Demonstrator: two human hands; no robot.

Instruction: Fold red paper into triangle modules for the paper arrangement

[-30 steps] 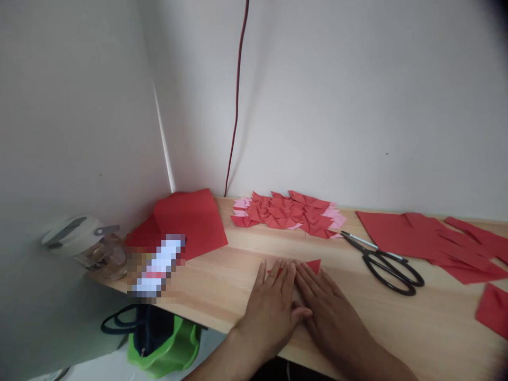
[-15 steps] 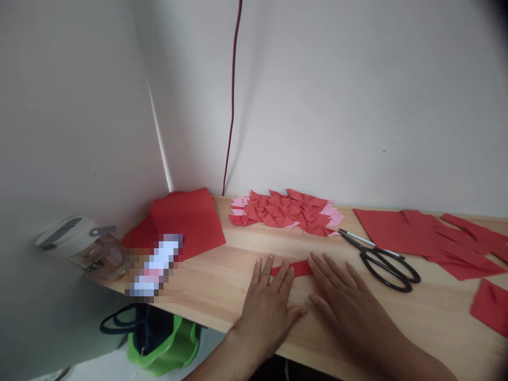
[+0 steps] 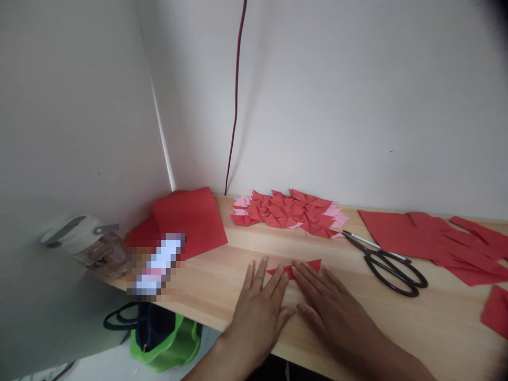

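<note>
A small folded piece of red paper (image 3: 315, 266) lies on the wooden table, with a pointed corner showing at each end. My left hand (image 3: 261, 307) rests flat with fingers spread, its fingertips touching the paper's left part. Across the middle of the paper lie the fingertips of my right hand (image 3: 331, 304), palm down and fingers stretched out. Part of the paper is hidden under the fingers. Behind it, against the wall, is a pile of folded red and pink paper pieces (image 3: 286, 211). Black-handled scissors (image 3: 391, 270) lie to the right of my right hand, beside a silver pen (image 3: 363, 239).
Red sheets and cut strips (image 3: 420, 235) spread over the table's right side. At the left are large red paper (image 3: 192, 219), a pixelated flat object (image 3: 161, 264) and a lidded clear jar (image 3: 105, 254). A green bin (image 3: 186, 344) stands below the table edge.
My right hand has slid left along the red paper, uncovering its right pointed end. My left hand has shifted slightly left. The whole view has turned a little.
</note>
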